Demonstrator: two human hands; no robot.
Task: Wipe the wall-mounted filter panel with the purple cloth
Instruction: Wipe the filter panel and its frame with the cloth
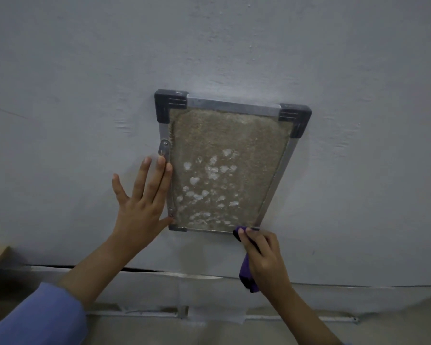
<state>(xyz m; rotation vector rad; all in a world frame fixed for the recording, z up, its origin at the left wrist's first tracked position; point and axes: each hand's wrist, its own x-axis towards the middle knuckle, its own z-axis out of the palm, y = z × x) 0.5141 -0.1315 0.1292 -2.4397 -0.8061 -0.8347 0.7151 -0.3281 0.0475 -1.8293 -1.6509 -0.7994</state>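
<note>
One panel [228, 165], one cloth [246, 270], two hands

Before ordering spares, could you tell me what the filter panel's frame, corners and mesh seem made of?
Frame rails: likely aluminium, bright brushed silver. Corner caps: probably dark matte moulded plastic, ribbed. Filter mesh: fibrous tan mat, looks synthetic, with whitish patches.

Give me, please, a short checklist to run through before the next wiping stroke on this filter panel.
1. Purple cloth gripped in the right hand: ok.
2. Cloth touching the filter panel: ok, at its lower right corner.
3. Left hand steadying the panel: ok, fingers flat along its left frame edge.
4. Latch on the left frame fastened: cannot tell.
5. Mesh clean: not ok, brownish dust with white patches.
6. Panel firmly seated on the wall: cannot tell.
</note>
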